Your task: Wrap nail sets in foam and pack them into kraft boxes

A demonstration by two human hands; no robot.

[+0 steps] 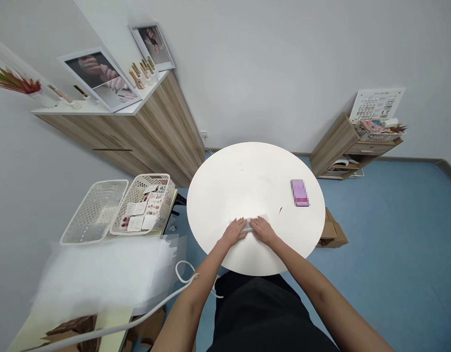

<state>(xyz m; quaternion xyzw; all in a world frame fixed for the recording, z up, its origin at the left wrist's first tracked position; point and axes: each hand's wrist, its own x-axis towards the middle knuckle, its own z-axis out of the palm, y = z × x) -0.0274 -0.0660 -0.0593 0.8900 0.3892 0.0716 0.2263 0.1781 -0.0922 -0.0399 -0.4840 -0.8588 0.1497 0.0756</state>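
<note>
My left hand (235,231) and my right hand (262,229) rest side by side near the front edge of a round white table (247,181). Their fingers lie fairly flat on a small clear, thin packet (249,224) that shows between them. Both hands press on it from above; whether either pinches it is not clear. A pink flat thing (299,192), blurred out, lies on the table to the right of my hands, well apart from them.
Two white mesh baskets (115,208) stand left of the table, one holding several cards. A wooden cabinet (137,127) with framed pictures lines the left wall. A low wooden shelf (352,146) stands back right. Cardboard boxes (333,231) sit on the blue floor.
</note>
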